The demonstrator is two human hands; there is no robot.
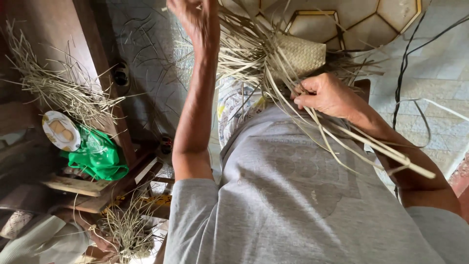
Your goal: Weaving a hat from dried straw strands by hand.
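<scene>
Grey T-shirt (pixel 293 205): nearest the lens, filling the lower middle and right; short sleeves on both arms.

Right hand (pixel 326 95): fingers curled shut on a bunch of dry straw strips (pixel 342 134), thumb pressed along the top; loose ends trailing down past the forearm toward the right edge.

Woven mat piece (pixel 303 53): pale, finely plaited, just above the right hand, unwoven strips fanning out from its lower and left edges.

Left hand (pixel 195 19): raised to the top edge, partly cut off; touching the fanned strips; grip state not discernible.

Patterned cloth (pixel 237 105): between the two forearms, under the strips.

Tiled floor (pixel 439 73): pale, at right, crossed by a black cable (pixel 403 63).

Round tin lid (pixel 60 130): at left, against a green bag (pixel 100 154), on wooden planks (pixel 78 186).

Loose straw bundle (pixel 53 83): upper left. Second tuft (pixel 128 230): bottom left.
</scene>
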